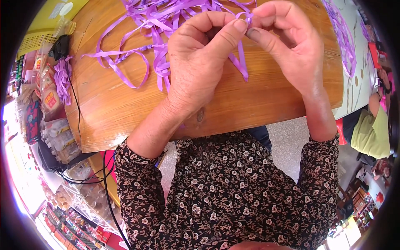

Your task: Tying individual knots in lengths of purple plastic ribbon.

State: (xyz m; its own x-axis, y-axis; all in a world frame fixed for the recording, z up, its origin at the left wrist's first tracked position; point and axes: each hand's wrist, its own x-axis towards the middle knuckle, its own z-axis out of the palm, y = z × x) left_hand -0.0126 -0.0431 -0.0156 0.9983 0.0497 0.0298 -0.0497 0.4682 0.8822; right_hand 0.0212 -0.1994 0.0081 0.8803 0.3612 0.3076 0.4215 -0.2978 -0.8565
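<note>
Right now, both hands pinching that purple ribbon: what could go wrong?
1. The left hand and right hand hold the ribbon piece only at the fingertips; the small fold may slip loose.
2. Its hanging tail lies near the loose ribbon pile and could snag.
3. Strands near the wooden table edge might slide off.

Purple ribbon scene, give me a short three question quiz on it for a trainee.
1. True or false: both hands pinch the same purple ribbon.
2. What does the loose ribbon pile lie on? A) a wooden table B) a metal tray C) the floor
3. Fill in: the ribbon tail below the fingertips hangs between the left hand and the ____ hand.

Key:
1. True; the fingertips of the left hand and the right hand meet on it.
2. A, the wooden table.
3. right
</note>
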